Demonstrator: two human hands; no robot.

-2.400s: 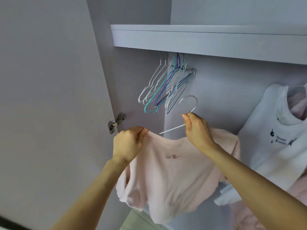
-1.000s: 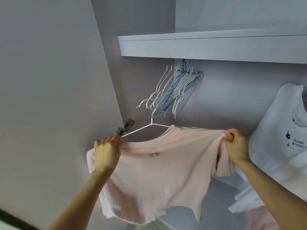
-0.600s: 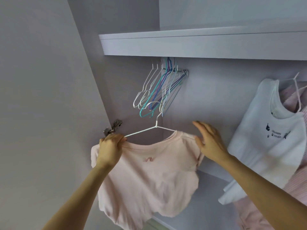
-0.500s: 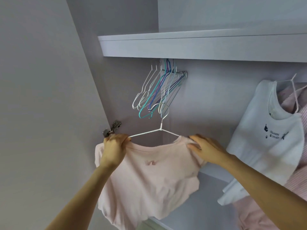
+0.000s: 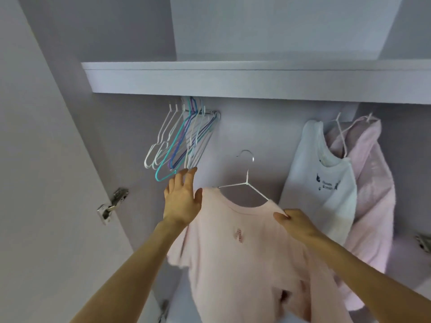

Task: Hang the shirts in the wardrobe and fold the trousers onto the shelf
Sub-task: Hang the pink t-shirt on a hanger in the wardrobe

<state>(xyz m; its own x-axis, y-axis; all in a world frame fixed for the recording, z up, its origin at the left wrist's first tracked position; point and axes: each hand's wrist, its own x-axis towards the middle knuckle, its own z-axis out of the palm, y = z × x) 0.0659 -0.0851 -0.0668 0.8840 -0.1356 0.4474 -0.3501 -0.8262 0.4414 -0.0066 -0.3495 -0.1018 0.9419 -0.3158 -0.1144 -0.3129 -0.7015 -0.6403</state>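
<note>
A pale pink T-shirt (image 5: 242, 257) sits on a white wire hanger (image 5: 246, 183) in the middle of the wardrobe, below the rail; the hook points up and touches nothing. My right hand (image 5: 296, 223) grips the shirt's right shoulder and holds it up. My left hand (image 5: 183, 199) is off the shirt, fingers spread, beside its left shoulder and just under the bundle of empty hangers (image 5: 179, 141). No trousers are in view.
A white printed T-shirt (image 5: 324, 180) and a pink garment (image 5: 370, 183) hang on the right. The shelf (image 5: 233, 80) runs overhead, hiding most of the rail. The open door (image 5: 35, 183) with its hinge (image 5: 112, 205) stands at left.
My left hand has let go of the shirt's left shoulder and opened. The shirt on its hanger has shifted right towards the hanging clothes, held by my right hand alone.
</note>
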